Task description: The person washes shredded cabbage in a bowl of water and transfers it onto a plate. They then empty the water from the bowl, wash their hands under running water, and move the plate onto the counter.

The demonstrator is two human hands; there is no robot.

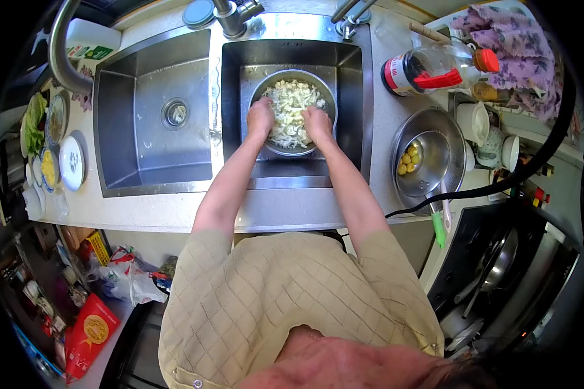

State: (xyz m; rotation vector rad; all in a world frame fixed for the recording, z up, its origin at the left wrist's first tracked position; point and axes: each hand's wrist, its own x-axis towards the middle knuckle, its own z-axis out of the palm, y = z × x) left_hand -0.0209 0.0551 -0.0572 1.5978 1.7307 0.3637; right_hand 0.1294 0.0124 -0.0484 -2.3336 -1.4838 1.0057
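At the far left, leafy greens [35,123] lie beside a row of dishes, with a white plate [71,163] nearest the sink. Next comes the left basin [149,149], bare metal with a few wet spots around its drain [174,114]. In the right basin [348,146] stands a round metal bowl [331,104] full of pale chopped pieces [293,100]. The left hand [260,118] is at the bowl's left side, fingers curled inward over the rim; whether it grips the rim or some pieces, I cannot tell. The right hand [317,124] reaches in over the right part of the bowl, its fingertips among the pieces, and whether they close on any is likewise unclear. On the counter to the right is a bottle [428,68] with a red cap and dark liquid, and just below it a wide metal basin [446,139] holding small yellow balls [409,159]. Farthest right are a purple patterned cloth [519,42] and, lower down, a pan [501,262] on the black stove [457,259].
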